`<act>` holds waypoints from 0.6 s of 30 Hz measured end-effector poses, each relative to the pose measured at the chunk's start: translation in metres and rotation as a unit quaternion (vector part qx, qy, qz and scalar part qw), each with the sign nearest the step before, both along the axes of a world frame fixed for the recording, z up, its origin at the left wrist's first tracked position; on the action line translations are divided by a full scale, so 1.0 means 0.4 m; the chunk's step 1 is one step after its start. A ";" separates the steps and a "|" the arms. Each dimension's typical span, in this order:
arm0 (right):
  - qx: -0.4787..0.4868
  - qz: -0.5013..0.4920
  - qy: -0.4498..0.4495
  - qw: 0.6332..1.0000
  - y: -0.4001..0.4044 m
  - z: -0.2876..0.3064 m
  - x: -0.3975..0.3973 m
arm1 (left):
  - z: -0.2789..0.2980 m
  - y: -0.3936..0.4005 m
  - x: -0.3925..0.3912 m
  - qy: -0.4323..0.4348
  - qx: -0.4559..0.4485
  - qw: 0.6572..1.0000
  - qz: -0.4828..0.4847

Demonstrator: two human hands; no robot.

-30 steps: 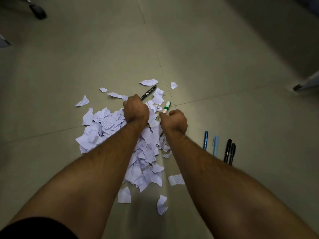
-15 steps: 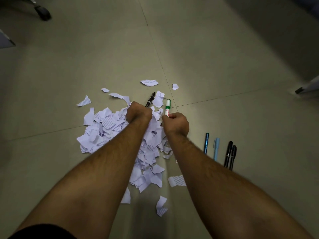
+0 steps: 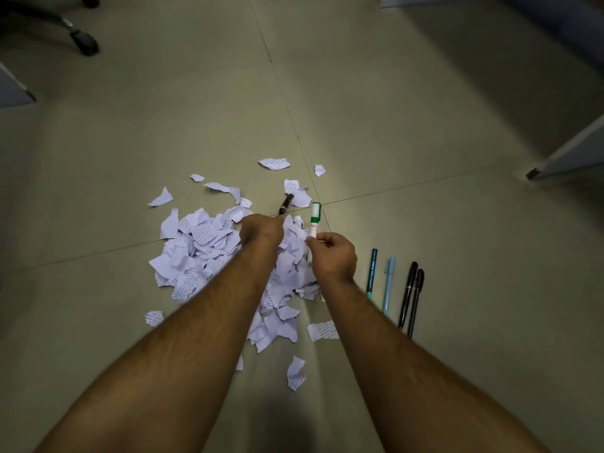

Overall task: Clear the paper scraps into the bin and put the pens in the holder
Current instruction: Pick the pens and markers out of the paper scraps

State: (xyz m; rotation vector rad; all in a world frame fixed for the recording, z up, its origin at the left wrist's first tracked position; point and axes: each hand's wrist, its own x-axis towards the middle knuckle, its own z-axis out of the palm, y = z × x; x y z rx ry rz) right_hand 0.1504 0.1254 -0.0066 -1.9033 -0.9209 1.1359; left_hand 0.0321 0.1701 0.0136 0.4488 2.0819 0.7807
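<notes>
Paper scraps (image 3: 225, 256) are heaped on the tiled floor (image 3: 425, 223) between the two forearms, with stray pieces lying nearest the camera and a few more scattered beyond the heap. Just right of the heap, four pens are laid side by side on the floor, their long axes running away from the camera: a dark teal pen (image 3: 372, 274), a light blue pen (image 3: 389, 284), and two black pens (image 3: 411, 299) touching each other. The right hand (image 3: 335, 256) is closed around the lower end of a white marker with a green cap (image 3: 315, 220), which is held upright over the right edge of the heap, cap end pointing away. The left hand (image 3: 261, 228) is curled into a loose fist on top of the heap; whether anything is gripped in it cannot be told. Just past its knuckles a black pen (image 3: 285, 205) is seen lying among the scraps, its far end pointing up and slightly right and tucked under a scrap. Grout lines are crossed just behind the marker. Farther off, a chair castor (image 3: 85, 44) is seen at the upper left and a pale furniture leg (image 3: 562, 155) at the right edge.
</notes>
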 end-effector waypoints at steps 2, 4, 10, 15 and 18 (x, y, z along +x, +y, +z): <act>0.008 -0.016 0.006 1.000 -0.020 0.022 0.021 | 0.029 -0.040 0.030 -0.021 0.063 0.998 0.025; 0.011 -0.039 0.003 0.999 -0.047 0.035 0.054 | 0.053 -0.096 0.073 -0.053 0.100 0.993 0.026; -0.009 -0.055 -0.037 0.998 -0.136 0.047 0.171 | 0.053 -0.227 0.228 -0.149 0.125 0.981 -0.013; -0.023 -0.114 -0.060 0.991 -0.209 0.047 0.278 | 0.008 -0.281 0.371 -0.159 0.117 0.980 -0.036; -0.037 -0.136 -0.096 0.985 -0.240 0.035 0.337 | -0.014 -0.301 0.435 -0.151 0.106 0.981 -0.061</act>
